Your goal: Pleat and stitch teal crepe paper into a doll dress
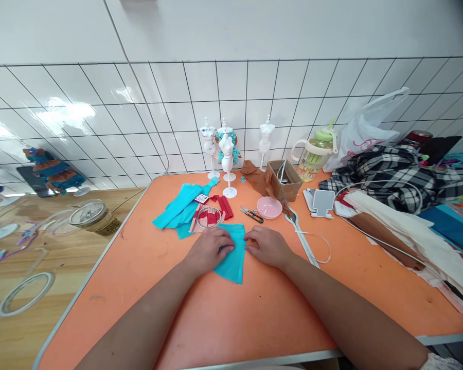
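My left hand and right hand touch the cloth at nine and two o'clock, probably steadying it; whether they pinch, I can't tell.

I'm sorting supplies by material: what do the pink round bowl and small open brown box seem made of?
The pink round bowl looks like smooth plastic, judging by its slight translucence. The small open brown box seems to be matte cardboard, from its plain tan walls.

Bright, glare on left tiles
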A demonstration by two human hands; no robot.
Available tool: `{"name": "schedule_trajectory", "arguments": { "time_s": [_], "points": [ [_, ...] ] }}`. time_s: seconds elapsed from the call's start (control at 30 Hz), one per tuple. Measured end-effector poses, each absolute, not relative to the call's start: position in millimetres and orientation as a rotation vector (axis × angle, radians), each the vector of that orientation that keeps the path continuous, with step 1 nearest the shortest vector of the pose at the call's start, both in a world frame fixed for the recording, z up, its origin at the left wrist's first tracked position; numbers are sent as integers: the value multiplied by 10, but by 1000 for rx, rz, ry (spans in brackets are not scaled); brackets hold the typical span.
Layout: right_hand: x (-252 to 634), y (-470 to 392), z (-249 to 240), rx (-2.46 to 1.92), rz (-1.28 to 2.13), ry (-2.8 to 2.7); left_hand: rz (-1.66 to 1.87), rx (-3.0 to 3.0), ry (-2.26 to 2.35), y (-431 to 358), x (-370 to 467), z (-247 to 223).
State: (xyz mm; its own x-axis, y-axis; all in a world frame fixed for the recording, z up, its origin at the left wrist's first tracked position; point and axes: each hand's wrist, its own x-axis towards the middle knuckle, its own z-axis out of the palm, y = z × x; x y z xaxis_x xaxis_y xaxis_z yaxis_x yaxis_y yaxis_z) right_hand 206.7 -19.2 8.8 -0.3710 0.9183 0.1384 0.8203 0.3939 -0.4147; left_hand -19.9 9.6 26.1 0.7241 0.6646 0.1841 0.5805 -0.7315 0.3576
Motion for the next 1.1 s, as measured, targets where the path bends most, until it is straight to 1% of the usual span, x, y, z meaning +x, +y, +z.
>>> {"name": "schedule_trajectory", "arguments": {
  "time_s": [0.17, 0.23, 0.37, 0.53, 0.67, 0.83, 1.0, 1.1],
  "points": [
    [2069, -132, 70, -1505, 461, -2115, 499, 2633, 1297, 149, -243, 229],
    [2061, -87, 51, -1553, 455, -2066, 510, 2616, 1354, 167, -240, 189],
    [2034, -34, 42, -1616, 401, -2167, 521, 2597, 1291, 179, -210, 124],
    [2027, -83, 104, -1557, 346, -2341, 544, 2565, 1266, 166, -204, 107],
    [2037, -102, 134, -1588, 307, -2354, 511, 2565, 1273, 154, -204, 129],
    [2023, -104, 161, -1562, 473, -2294, 498, 2515, 1244, 160, -207, 169],
    [1971, -113, 162, -1617, 504, -2301, 500, 2517, 1249, 189, -227, 132],
    [1965, -78, 161, -1678, 593, -2260, 482, 2531, 1251, 182, -227, 129]
  ]
}}
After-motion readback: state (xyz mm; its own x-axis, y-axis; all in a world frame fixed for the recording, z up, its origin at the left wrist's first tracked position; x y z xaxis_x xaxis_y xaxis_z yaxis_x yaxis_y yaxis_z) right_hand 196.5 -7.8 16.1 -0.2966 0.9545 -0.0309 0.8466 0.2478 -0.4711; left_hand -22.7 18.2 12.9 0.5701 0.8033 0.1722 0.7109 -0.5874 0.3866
